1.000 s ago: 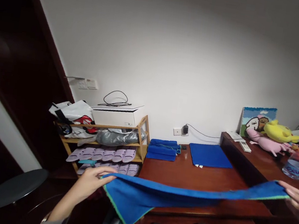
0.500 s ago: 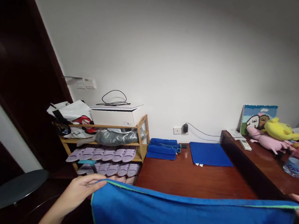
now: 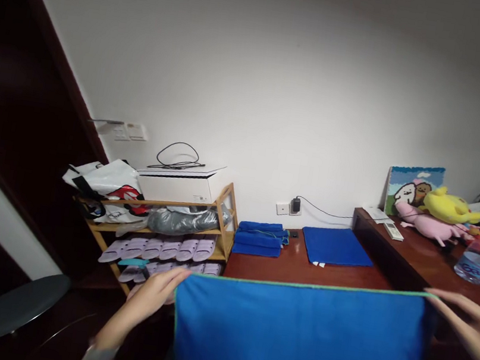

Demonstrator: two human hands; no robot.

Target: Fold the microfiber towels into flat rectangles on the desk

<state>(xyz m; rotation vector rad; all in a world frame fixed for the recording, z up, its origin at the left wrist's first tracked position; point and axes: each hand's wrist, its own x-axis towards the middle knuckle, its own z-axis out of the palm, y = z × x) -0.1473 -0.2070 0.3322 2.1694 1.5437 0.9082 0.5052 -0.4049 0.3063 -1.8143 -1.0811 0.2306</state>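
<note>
A blue towel (image 3: 297,339) with green edging hangs stretched between my hands, its lower part running out of the picture. My left hand (image 3: 160,291) pinches its top left corner; my right hand (image 3: 471,326) grips the top right corner. Beyond it, on the reddish-brown wooden surface (image 3: 263,268), lies a stack of folded blue towels (image 3: 258,240) at the left. A flat folded blue cloth (image 3: 336,247) with small white tags lies to the right of the stack. The hanging towel hides the near part of the wooden surface.
At the left, a wooden rack (image 3: 227,220) holds lilac slippers (image 3: 162,246), a white bag (image 3: 108,181) and a white box (image 3: 176,185). A round dark stool (image 3: 13,308) stands lower left. The raised right surface carries plush toys (image 3: 452,209), a remote (image 3: 393,231) and a water bottle (image 3: 479,258).
Both hands have risen with the towel and come closer together, the right hand moving left. The towel's top edge now looks straighter and tauter. The view has shifted slightly.
</note>
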